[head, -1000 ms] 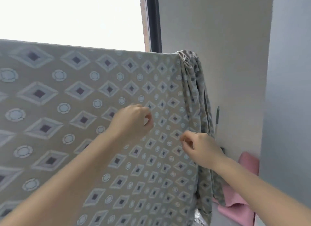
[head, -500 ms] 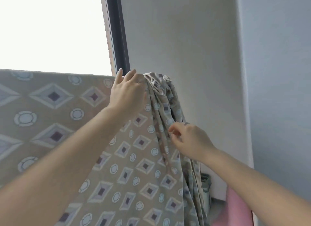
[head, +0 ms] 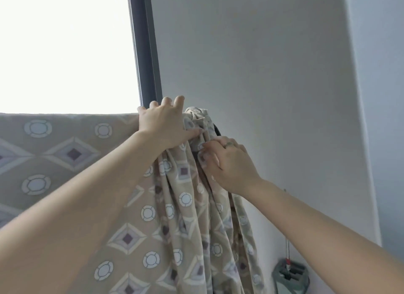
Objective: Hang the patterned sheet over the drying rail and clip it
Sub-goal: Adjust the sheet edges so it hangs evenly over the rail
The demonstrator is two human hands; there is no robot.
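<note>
The beige patterned sheet (head: 65, 158), printed with diamonds and rings, hangs flat over a rail that the cloth hides. At its right end the fabric is bunched into hanging folds (head: 196, 217). My left hand (head: 162, 125) lies over the top edge where the flat part meets the bunch, fingers reaching over the top and thumb pressed against the folds. My right hand (head: 227, 164), wearing a ring, grips the bunched folds just below the top. A dark curved piece (head: 217, 129), perhaps the rail's end, peeks out behind the bunch. No clip is visible.
A bright window with a dark frame (head: 145, 53) stands behind the sheet. A grey wall (head: 262, 75) is close on the right, with a corner further right. Low by the wall sits a grey-green object (head: 290, 276) with a thin rod.
My left hand rose from the sheet's face to its top edge. My right hand climbed up the bunched folds to just under the top. The view tilted up and right.
</note>
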